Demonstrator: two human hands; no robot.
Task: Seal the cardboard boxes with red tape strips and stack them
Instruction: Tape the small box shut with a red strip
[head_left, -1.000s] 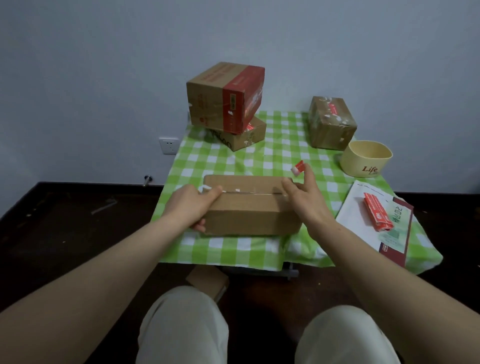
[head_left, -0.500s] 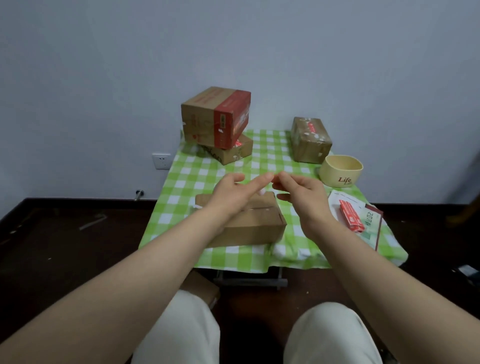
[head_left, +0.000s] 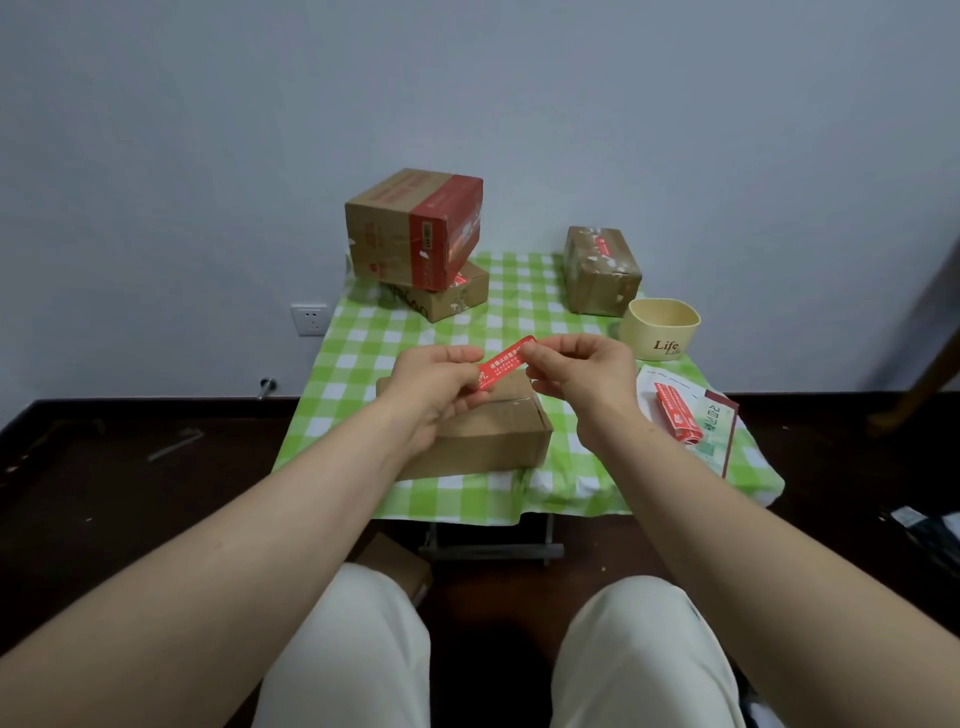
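Just over a plain cardboard box, a red tape strip printed with white characters is held on a slant between two bare hands. The left hand pinches its lower end between thumb and curled fingers. The right hand pinches its upper end between thumb and forefinger, its other fingers loosely curled beneath. The box, its top flaps shut, sits near the front edge of a small table covered by a green-and-white checked cloth. Beyond the box to its left, a red-banded carton stands on a flatter brown box. Beyond it to the right sits a brown box wrapped in clear tape and, nearer, a cream cup marked "Life". Right of the box, more red strips lie on a printed sheet. Behind the box is a pale grey wall with a white socket; below it are a dark floor, a small box under the table and the person's knees in pale trousers
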